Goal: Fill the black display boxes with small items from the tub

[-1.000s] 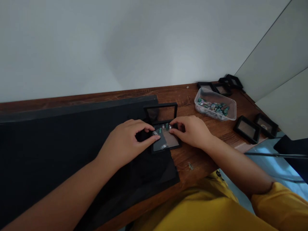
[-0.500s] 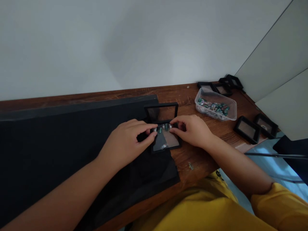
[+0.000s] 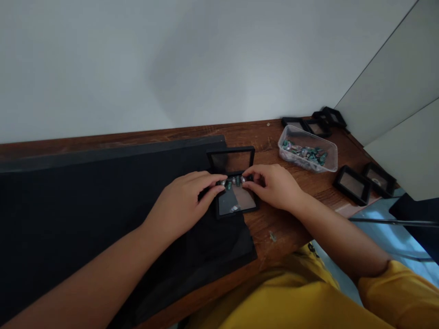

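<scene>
A black display case (image 3: pixel 237 214) with clear film panes stands open in front of me, its lid (image 3: pixel 231 160) tilted up at the back. Several small shiny green and silvery stones (image 3: pixel 229 185) lie in a row along the hinge side, and a pale bit (image 3: pixel 234 208) rests near the front edge. My left hand (image 3: pixel 185 196) pinches a silvery stone (image 3: pixel 222 183) at the row's left end between thumb and forefinger. At the right end, thumb and forefinger of my right hand (image 3: pixel 274 183) close on another silvery stone (image 3: pixel 243 179).
A clear plastic tub (image 3: pixel 331 157) of similar stones stands right on the wooden table (image 3: pixel 288 233). More black cases (image 3: pixel 352 184) lie beside and behind it. A black cloth (image 3: pixel 85 205) covers the left side. A small green piece (image 3: pixel 272 236) lies near the front edge.
My left thumb and forefinger have shifted slightly right and inward along the row, with the left stone showing more clearly between them. My right hand stays nearly where it was.
</scene>
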A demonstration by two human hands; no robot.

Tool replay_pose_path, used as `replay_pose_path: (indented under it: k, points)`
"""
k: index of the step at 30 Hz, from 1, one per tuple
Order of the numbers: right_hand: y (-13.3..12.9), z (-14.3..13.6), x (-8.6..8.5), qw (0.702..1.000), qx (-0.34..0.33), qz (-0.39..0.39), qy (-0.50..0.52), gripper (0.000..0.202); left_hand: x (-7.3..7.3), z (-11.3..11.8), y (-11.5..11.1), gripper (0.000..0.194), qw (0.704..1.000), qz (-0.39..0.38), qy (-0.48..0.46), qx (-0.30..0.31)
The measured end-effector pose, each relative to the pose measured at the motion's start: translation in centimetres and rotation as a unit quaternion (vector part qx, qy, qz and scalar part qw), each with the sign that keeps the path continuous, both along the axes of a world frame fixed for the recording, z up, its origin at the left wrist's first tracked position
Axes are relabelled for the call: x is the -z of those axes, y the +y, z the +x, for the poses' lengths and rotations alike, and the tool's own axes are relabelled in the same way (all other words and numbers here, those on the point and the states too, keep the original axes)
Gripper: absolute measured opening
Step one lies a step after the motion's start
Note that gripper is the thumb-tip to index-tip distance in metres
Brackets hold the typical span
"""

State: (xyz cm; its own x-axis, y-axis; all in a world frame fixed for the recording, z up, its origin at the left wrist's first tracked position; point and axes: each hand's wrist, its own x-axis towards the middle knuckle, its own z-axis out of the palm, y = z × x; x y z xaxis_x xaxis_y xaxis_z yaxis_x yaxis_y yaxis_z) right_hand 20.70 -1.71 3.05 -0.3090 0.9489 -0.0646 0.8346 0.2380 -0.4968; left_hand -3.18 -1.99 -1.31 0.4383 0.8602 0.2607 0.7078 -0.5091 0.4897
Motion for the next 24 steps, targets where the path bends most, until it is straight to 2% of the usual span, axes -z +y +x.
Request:
replay_pose_path:
  k: [9,20,24]
  points:
    - [-0.1,0.1,0.0,1.0,-0.005,0.001,0.009,0.017,0.0,0.1,-0.1,0.046,0.999,0.031,-0.011,-0.01]
    - [-0.3,0.1,0.2,0.993,0.007,0.041,0.111,0.02,-1.1,0.0,-0.6,0.035,0.995,0.091,-0.03,-0.015]
    - [-0.3,0.0,0.0,0.999,0.004,0.019,0.042,0.02,-0.6,0.2,-0.3,0.038,0.998,0.052,0.004,-0.028]
